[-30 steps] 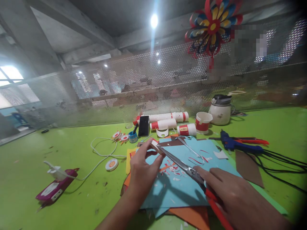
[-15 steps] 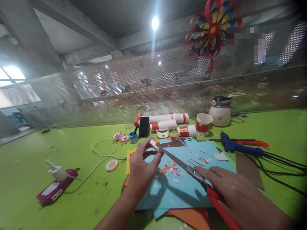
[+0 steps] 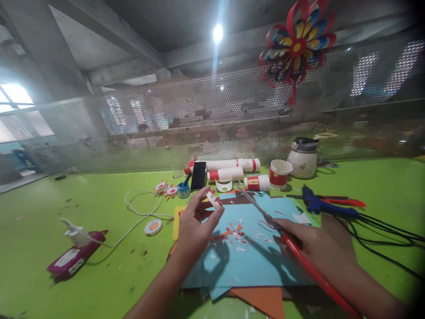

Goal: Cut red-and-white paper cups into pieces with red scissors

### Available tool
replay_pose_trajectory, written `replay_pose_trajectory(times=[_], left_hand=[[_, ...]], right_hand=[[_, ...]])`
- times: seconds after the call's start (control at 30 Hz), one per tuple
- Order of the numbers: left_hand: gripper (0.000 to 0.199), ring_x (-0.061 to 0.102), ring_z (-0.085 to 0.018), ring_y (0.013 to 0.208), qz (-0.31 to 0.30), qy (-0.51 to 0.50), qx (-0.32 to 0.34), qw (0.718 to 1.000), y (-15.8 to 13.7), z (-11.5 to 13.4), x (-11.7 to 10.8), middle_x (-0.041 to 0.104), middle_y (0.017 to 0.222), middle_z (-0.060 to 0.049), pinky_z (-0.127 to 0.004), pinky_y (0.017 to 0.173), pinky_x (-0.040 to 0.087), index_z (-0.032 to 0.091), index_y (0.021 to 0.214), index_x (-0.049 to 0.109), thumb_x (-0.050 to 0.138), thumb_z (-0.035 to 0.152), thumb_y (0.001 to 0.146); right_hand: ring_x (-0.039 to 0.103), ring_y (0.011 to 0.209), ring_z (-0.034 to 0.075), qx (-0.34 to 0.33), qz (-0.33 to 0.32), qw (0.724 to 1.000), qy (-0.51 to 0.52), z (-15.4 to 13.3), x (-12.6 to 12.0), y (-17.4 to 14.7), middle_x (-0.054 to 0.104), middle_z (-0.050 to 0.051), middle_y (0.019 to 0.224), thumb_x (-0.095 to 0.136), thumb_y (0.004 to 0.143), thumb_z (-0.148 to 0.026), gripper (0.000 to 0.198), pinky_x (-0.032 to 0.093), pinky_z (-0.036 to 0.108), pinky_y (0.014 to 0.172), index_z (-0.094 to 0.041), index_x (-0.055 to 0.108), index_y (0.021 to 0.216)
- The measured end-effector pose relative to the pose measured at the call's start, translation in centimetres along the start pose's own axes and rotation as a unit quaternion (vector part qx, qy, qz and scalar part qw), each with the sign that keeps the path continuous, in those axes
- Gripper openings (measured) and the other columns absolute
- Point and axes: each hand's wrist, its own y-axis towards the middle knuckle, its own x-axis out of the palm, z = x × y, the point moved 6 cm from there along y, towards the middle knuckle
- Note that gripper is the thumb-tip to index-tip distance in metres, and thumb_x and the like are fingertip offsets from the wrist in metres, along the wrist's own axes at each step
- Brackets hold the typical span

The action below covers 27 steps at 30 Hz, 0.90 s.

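Head-worn view, forward-down, close over green table (image 3: 83,266)

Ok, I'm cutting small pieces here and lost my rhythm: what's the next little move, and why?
Probably bring the scissors back to the small white piece. The left hand pinches that piece up over the blue paper, while the right hand holds the red-handled scissors with the blades pointing away, well apart from it.

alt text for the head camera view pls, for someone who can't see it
A person's left hand pinches a small white and red paper strip above a blue paper sheet, while the right hand holds red-handled scissors. Around them on a green table lie paper rolls, a blue glue gun and a phone.
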Motion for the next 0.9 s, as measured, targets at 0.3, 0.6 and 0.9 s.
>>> replay_pose_trajectory(times=[0.3,0.6,0.9], left_hand=[[0.049,0.063,-0.018,0.081,-0.070,-0.056,-0.030,0.996,-0.3,-0.1,0.5,0.068,0.095,-0.009,-0.030,0.064,0.054,0.019,0.125,0.053,0.066,0.030,0.079],[0.049,0.062,-0.017,0.085,-0.090,-0.048,-0.025,0.994,0.1,-0.9,0.5,0.066,0.111,-0.010,-0.029,0.067,0.053,0.025,0.129,0.053,0.063,0.029,0.082],[0.054,0.061,-0.019,0.096,-0.067,0.107,0.034,0.991,0.9,-1.2,-0.4,0.061,0.118,-0.011,-0.033,0.080,0.053,0.024,0.134,0.048,0.061,0.029,0.081]], right_hand=[[0.072,0.088,0.024,0.019,-0.060,0.997,0.041,-1.4,0.8,-0.3,0.075,0.007,0.101,0.045,0.084,-0.010,0.035,0.057,0.032,0.070,-0.022,0.066,0.110],[0.068,0.088,0.022,0.012,-0.139,0.978,0.155,-3.4,1.0,-0.8,0.072,0.002,0.086,0.046,0.086,-0.013,0.021,0.053,0.036,0.082,-0.024,0.063,0.086],[0.065,0.089,0.032,-0.025,-0.119,0.991,-0.062,-2.2,2.2,-1.7,0.067,0.017,0.097,0.039,0.085,-0.007,0.040,0.052,0.052,0.074,-0.010,0.057,0.121]])
